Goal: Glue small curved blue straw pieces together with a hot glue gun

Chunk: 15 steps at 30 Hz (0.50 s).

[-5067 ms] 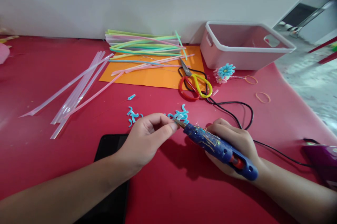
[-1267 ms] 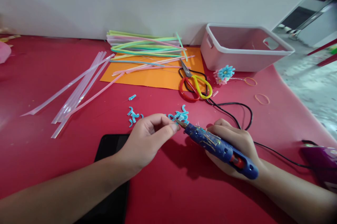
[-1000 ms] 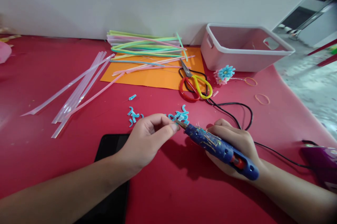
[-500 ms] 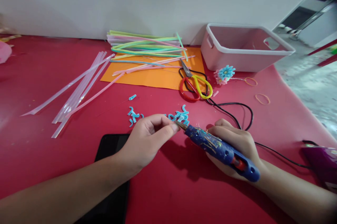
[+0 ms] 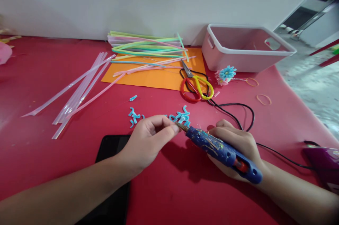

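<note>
My right hand (image 5: 235,144) is wrapped round a blue hot glue gun (image 5: 212,144) that is streaked with dried glue. Its metal nozzle points left and reaches the fingertips of my left hand (image 5: 150,140). There the thumb and index finger are pinched together; whatever lies between them is hidden or too small to name. Just behind the nozzle lies a pile of short blue curled pipe cleaner pieces (image 5: 182,115). A smaller group of blue pieces (image 5: 134,115) rests farther left, with a small blue bit (image 5: 133,98) beyond it.
Scissors (image 5: 196,85) lie on orange paper (image 5: 148,78) beside pipe cleaners (image 5: 148,45). Clear glue sticks (image 5: 82,91) lie left, a black phone (image 5: 113,196) under my left forearm. At right are a pink basket (image 5: 243,57), a blue flower (image 5: 227,73) and a black cord (image 5: 250,112).
Almost nothing differs. Both hands and the glue gun hold the same position, with at most a very slight shift of the gun's rear end.
</note>
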Tool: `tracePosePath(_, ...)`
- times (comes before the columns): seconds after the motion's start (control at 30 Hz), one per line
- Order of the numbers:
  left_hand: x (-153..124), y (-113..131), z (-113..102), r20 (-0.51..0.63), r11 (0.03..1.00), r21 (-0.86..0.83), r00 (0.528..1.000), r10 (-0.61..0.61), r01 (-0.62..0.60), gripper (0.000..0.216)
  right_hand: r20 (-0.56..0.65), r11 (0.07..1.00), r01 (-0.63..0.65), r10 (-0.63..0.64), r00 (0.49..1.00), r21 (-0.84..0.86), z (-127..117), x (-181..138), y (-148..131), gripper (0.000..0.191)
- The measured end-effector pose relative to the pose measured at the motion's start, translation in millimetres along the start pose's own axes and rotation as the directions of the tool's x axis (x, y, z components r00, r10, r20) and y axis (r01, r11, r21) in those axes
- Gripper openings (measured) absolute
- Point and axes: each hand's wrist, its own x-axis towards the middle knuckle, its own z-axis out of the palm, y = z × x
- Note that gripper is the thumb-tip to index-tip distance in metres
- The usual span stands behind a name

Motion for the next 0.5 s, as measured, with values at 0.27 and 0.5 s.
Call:
tracePosePath(0.27,-0.7,2.4,0.9,-0.025,0.999,-0.009,0.999,-0.031,0.031,0.025,-0.054,0.999,-0.05,0.049,0.997,-0.02,0.8,-2.4,2.4,0.014)
tracePosePath(0.5,-1.1,-0.9,-0.2,-0.038,0.998,-0.058,0.999,-0.036,0.034,0.02,-0.025,0.995,-0.079,0.077,0.997,-0.059,1.2,-4.3,3.7,0.019)
